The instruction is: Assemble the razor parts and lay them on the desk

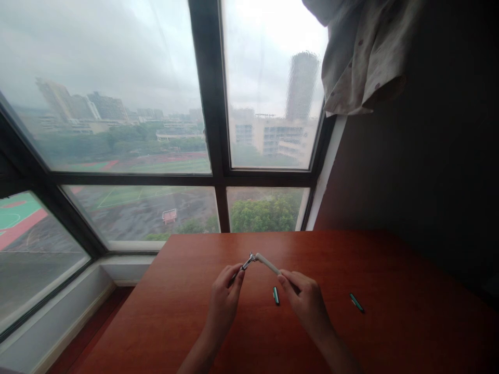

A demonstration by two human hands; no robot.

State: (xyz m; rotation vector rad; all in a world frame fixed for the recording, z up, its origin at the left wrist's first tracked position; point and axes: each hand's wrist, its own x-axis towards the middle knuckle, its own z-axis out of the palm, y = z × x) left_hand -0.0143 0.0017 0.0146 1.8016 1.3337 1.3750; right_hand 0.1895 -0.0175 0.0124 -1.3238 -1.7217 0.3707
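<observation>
Above the reddish wooden table (187,306), my left hand (226,291) is closed on a slim metallic razor handle (248,261), dark toward my fingers, its forked tip pointing up and to the right. Pinched in my right hand (306,293) is a pale, slender stick (268,264). The stick's far end meets or nearly meets the razor handle's tip; I cannot tell whether they touch. A green-and-black razor cartridge (276,295) lies on the table just left of my right hand. Farther right lies a second razor cartridge (356,303).
Large dark-framed windows (220,179) stand behind and left of the table. A pale curtain (362,62) hangs at the upper right, beside a dark wall (421,166). A low white ledge (66,317) runs along the left.
</observation>
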